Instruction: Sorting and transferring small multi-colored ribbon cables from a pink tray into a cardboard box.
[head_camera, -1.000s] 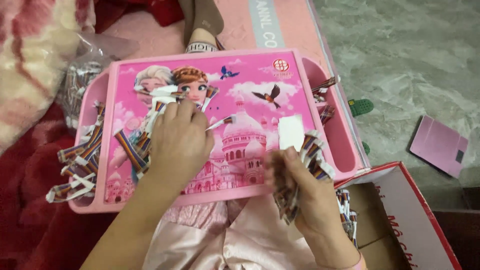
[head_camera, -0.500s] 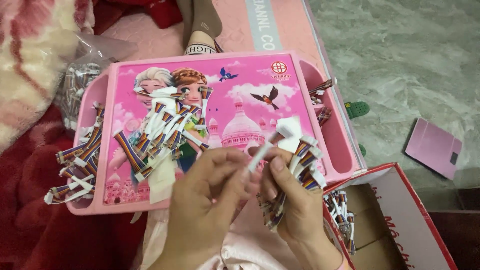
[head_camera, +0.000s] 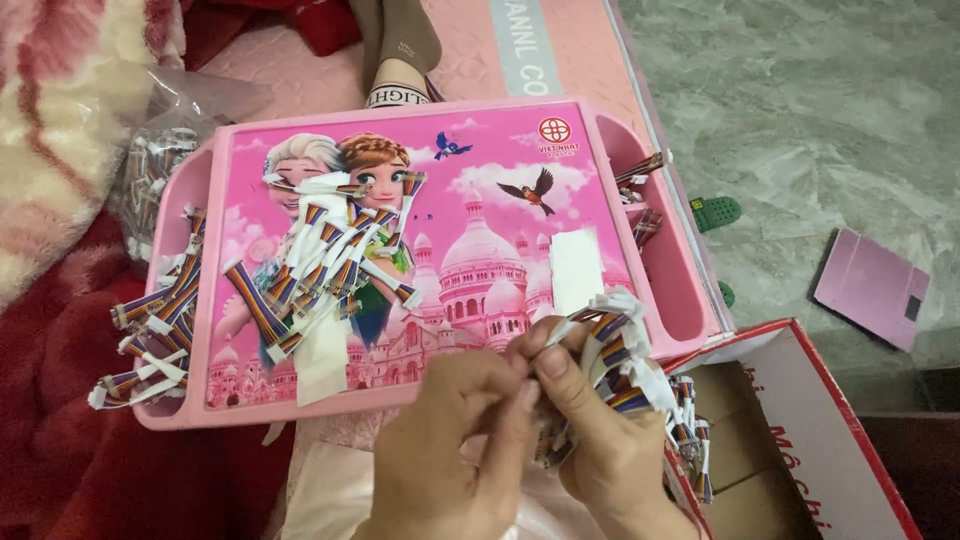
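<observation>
A pink lap table with a cartoon picture on top lies across my lap. A loose pile of rainbow-striped ribbon tags with white ends sits on its left half. My right hand is shut on a bunch of the same tags at the table's near edge. My left hand meets it there, pinching one tag's white end between thumb and fingers. A white paper strip lies just beyond the hands.
More tags fill the table's left side tray and right side tray. A clear bag of tags lies at left on a red blanket. An open cardboard box stands at lower right. A pink card and green slipper lie on the floor.
My left hand left the pile on the table's left half and came to the right hand at the near edge, where both now work on the held bunch.
</observation>
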